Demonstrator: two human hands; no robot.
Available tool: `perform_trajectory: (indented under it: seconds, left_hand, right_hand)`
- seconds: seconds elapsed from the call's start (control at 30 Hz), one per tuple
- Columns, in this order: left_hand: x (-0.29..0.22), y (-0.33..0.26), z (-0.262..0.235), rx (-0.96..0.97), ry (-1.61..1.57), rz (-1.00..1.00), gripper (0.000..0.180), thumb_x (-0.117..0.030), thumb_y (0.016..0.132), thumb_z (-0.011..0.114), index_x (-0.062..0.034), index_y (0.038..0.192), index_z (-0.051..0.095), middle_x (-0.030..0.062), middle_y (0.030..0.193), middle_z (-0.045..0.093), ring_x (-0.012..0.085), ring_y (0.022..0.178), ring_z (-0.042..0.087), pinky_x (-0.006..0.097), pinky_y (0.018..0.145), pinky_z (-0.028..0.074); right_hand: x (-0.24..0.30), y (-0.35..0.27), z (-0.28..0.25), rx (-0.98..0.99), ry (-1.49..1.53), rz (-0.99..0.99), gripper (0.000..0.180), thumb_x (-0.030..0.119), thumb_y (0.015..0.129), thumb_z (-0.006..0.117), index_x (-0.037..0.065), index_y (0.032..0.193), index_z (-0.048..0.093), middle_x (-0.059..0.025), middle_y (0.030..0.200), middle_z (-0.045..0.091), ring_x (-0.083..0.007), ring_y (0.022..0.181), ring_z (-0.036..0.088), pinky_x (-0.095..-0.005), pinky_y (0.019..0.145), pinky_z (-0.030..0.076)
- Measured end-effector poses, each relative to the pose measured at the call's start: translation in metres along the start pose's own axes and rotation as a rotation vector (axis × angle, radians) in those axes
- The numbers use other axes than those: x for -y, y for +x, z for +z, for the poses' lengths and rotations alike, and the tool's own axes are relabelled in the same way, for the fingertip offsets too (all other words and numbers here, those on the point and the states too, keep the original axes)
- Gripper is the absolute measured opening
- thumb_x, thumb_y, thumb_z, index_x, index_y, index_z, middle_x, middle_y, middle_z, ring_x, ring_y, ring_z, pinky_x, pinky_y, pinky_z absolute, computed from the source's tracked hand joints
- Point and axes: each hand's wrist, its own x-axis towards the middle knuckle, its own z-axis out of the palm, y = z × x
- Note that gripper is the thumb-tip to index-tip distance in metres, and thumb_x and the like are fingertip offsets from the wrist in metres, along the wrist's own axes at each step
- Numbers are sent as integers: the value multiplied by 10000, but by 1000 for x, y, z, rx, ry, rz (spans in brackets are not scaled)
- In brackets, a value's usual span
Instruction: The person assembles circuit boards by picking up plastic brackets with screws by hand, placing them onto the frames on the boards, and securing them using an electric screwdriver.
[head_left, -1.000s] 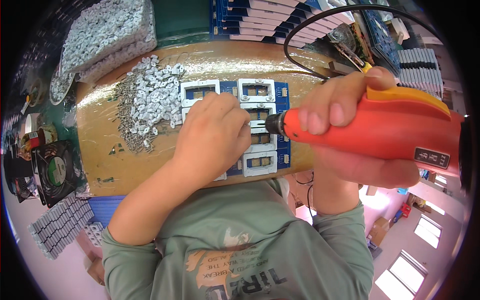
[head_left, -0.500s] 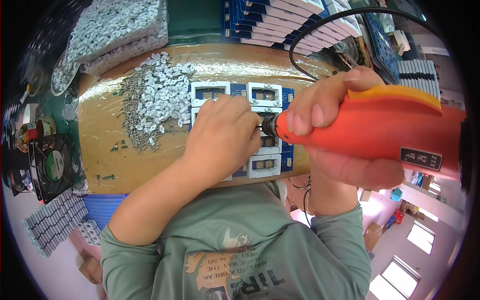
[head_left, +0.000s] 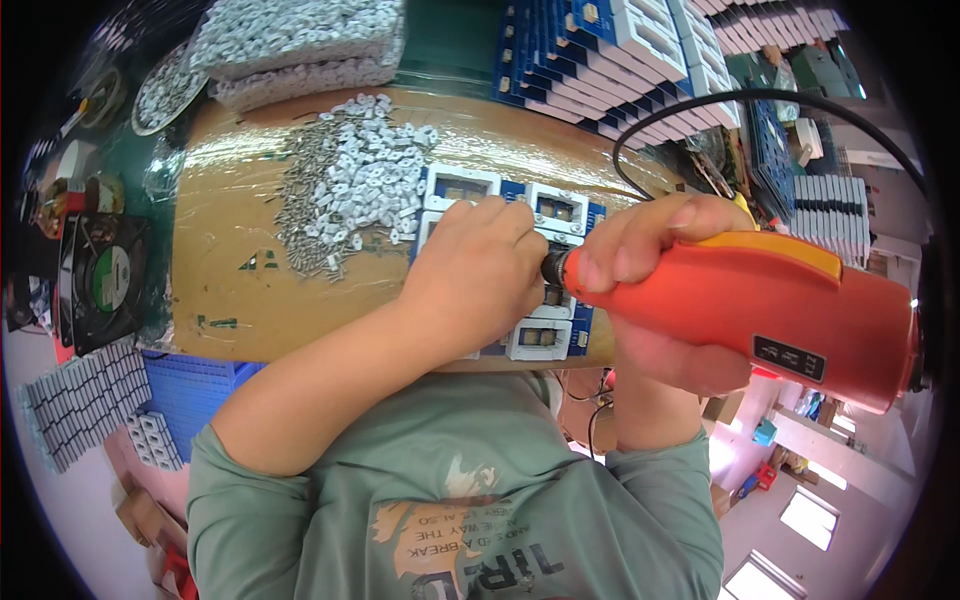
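Note:
A red electric screwdriver (head_left: 700, 310) with a yellow lever lies in my right hand (head_left: 635, 245), whose fingers wrap round its front part. Its dark nose points left at a blue circuit board (head_left: 513, 190) fitted with several white rectangular frames (head_left: 465, 174). Over the board's middle rests my left hand (head_left: 475, 265), fingers curled and pressed together beside the screwdriver's nose. What those fingertips hold, if anything, is hidden, and the driver's tip is hidden too. Just left of the board lie a heap of small white plastic pieces (head_left: 375, 165) and a heap of screws (head_left: 298, 220).
Bags of white pieces (head_left: 300, 45) and a bowl (head_left: 138, 112) stand at the far left of the brown work surface (head_left: 240, 320). Stacked framed boards (head_left: 610, 70) rise at the back. A black cable (head_left: 740, 95) arches behind the screwdriver. A black fan (head_left: 105, 270) stands left.
The whole view has shifted, so the bench and heaps appear farther right. The screwdriver's rear end has tilted toward me. Both hands stay at the board.

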Motion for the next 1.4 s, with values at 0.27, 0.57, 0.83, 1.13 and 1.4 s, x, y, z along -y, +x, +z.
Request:
perform_trajectory:
  seconds: [0.27,0.57,0.83,1.13,1.4]
  left_hand:
    - [3,-3,5,-29,6,32,144,-168,740,744,-66,809,668,89,917,579,283,948,582,427,809,443]
    - [18,-17,-40,-95,118,6,118,-160,822,769,-88,900,716,78,921,651,316,927,626,440,817,487]
    - [40,-59,-79,-7,316,-80,147,-123,814,758,-107,955,721,41,935,608,275,897,604,427,786,469]
    - [28,-73,-93,11,246,-170,254,-118,773,829,-86,1005,731,101,1013,650,332,964,618,443,833,491]
    - [30,-76,-88,18,239,-129,229,-143,772,823,-113,978,728,40,943,613,278,890,598,423,788,457]
  right_hand:
    - [-33,-1,11,-54,174,-281,997,759,820,731,14,1426,463,-122,1022,617,-262,847,637,-386,734,548]
    - [-18,-17,-13,-203,169,-430,1075,781,820,702,-19,1478,412,-134,1010,638,-276,857,652,-417,758,563]
    - [-25,-58,-74,-463,16,-412,1042,783,846,666,-28,1450,415,-133,981,622,-257,797,616,-410,745,531]
    - [-33,-68,-85,-492,64,-350,1022,781,851,661,-20,1443,430,-124,967,600,-248,791,600,-404,754,511]
    - [-36,-67,-80,-506,37,-325,989,764,841,679,-8,1423,475,-86,956,581,-217,812,568,-381,753,480]
